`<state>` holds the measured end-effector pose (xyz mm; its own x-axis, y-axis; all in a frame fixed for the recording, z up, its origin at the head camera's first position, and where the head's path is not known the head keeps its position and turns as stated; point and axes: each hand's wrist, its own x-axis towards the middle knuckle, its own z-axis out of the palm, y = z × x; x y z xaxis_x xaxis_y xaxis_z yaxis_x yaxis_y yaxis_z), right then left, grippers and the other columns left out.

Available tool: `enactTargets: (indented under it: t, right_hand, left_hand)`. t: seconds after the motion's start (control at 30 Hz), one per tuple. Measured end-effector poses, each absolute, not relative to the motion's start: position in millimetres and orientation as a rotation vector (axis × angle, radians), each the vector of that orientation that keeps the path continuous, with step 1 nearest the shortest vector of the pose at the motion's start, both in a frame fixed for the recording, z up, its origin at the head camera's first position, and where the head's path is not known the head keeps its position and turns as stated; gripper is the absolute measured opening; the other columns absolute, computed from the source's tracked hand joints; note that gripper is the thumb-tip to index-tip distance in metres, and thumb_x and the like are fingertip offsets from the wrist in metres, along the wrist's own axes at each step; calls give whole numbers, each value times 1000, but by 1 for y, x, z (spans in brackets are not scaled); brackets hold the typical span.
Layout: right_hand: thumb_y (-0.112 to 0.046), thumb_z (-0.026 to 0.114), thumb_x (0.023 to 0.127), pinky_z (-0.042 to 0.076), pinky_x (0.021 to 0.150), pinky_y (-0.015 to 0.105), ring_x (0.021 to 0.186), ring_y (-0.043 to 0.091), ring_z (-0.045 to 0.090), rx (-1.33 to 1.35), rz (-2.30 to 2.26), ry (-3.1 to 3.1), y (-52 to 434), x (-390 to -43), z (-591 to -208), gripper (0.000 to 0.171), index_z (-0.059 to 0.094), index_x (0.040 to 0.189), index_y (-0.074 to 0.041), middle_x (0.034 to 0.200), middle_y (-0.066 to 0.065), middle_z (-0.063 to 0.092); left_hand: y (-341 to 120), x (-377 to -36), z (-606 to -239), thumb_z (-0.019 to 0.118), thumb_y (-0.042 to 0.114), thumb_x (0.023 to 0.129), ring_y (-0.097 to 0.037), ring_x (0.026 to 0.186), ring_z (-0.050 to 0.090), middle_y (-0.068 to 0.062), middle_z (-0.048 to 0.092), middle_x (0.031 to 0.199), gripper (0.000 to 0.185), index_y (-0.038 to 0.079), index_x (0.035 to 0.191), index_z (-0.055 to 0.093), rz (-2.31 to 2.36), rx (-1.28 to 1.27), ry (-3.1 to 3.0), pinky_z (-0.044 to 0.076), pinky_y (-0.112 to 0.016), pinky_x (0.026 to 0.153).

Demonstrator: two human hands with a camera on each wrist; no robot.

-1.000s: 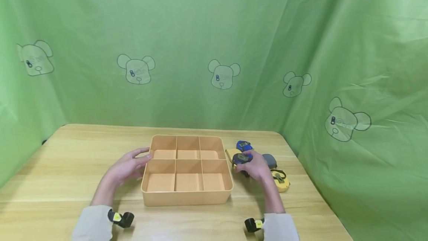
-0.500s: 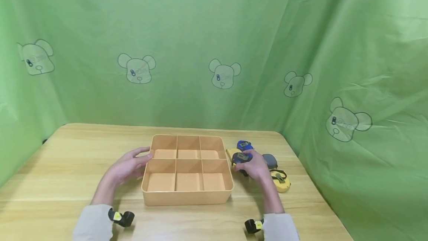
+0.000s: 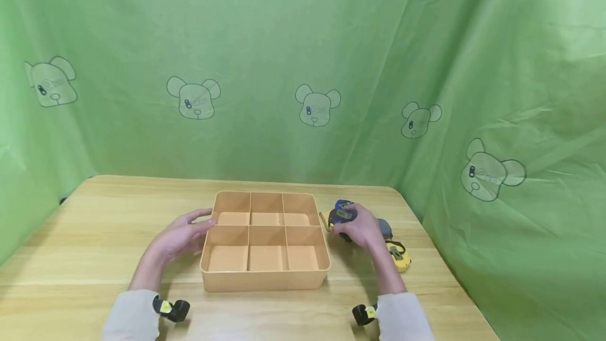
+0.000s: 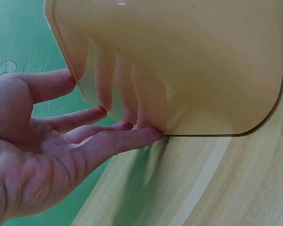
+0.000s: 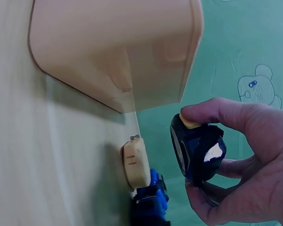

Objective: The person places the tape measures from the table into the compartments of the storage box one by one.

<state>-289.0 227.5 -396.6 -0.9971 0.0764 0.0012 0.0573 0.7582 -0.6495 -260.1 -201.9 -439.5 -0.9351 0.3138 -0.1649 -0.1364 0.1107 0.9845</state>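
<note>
1. Between the box (image 3: 265, 281) and the right edge of the tabletop (image 3: 442, 278), a dark tape measure (image 3: 342, 216) is pinched aloft by the fingers of the right hand (image 3: 363, 229).
2. Toward the left edge, the box is touched by the left hand's (image 3: 182, 236) parted fingers.

Curtained-off workspace, building type unclear, wood-grain table (image 3: 71, 257), green bear-print sheeting (image 3: 255, 30) on three sides

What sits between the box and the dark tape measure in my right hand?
In the head view, part of a yellow tape measure shows between the box and the dark tape measure.
</note>
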Motion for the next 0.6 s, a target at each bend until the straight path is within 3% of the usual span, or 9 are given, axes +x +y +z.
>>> enactTargets:
  t: [0.33, 0.6]
  right_hand:
    - [-30, 89, 64, 54, 89, 44, 107, 35, 62, -66, 1036, -2918, 217, -297, -380, 83, 58, 136, -5, 124, 22, 65]
    - [-28, 86, 67, 55, 84, 39, 104, 33, 62, -21, 1042, -2908, 207, -301, -373, 78, 58, 136, -6, 121, 20, 67]
  left_hand:
    - [-202, -259, -439, 55, 32, 104, -49, 148, 30, -33, 28, 160, 77, -1, 160, 14, 1895, 181, 2060, 36, -61, 117]
    - [-201, -258, -439, 54, 32, 105, -49, 147, 32, -33, 29, 159, 76, -1, 160, 13, 1884, 200, 2064, 37, -62, 116]
